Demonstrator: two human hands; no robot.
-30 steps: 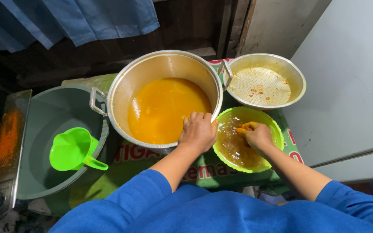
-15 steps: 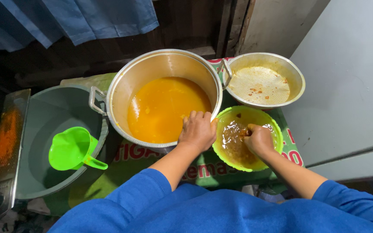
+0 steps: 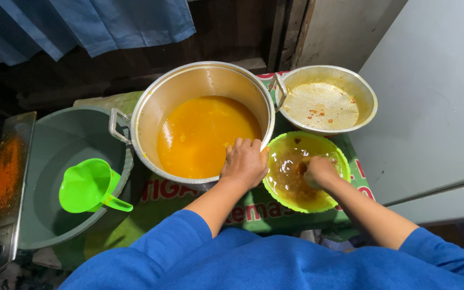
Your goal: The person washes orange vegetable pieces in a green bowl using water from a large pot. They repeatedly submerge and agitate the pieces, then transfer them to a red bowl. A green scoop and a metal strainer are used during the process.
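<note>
**Hands at the pot rim and in the green bowl**

The green bowl (image 3: pixel 306 172) was stood upright, mouth up, just right of the large metal pot (image 3: pixel 202 121), their rims touching or nearly so. Being round, no long axis was shown. The right hand (image 3: pixel 319 171) was dipped into its brownish liquid, fingers curled; whether anything was grasped could not be told. The left hand (image 3: pixel 245 161) was laid palm down over the pot's near rim, fingers draped inward, gripping the rim loosely. The forearms were angled forward from blue sleeves. The bowl was hemmed by the strainer bowl (image 3: pixel 326 99) behind and the bench's (image 3: pixel 157 207) near edge.
</note>
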